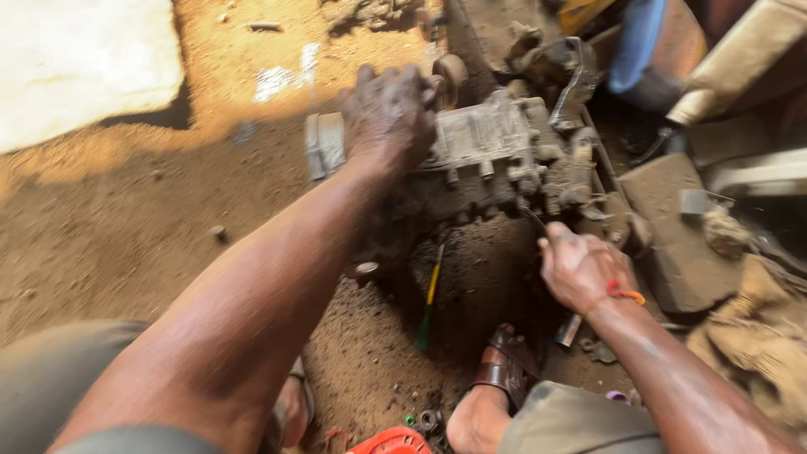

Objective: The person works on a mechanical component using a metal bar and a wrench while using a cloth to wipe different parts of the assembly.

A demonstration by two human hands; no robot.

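A: Nearest is the left forearm; the left hand (pixel 388 113) presses palm-down, fingers curled, on the grimy engine block (pixel 487 155) lying on the dirt floor (pixel 126 227).

B: And if the block rolls?

A: It could pinch fingers. The right hand (pixel 580 267) is closed round a thin tool (pixel 533 219); greasy, it might slip toward the sandalled foot (pixel 496 378) or screwdriver (pixel 430 294).

A: Any packages, labels, signs or screens here?

B: None I can make out. No box, no wrapper, no sticker, no display.

A: The white patch top left?

B: Just a pale, blurred slab on the dirt floor (pixel 126 219), not a sign as far as I can tell.

A: 0 items, then.

B: Yes, 0.
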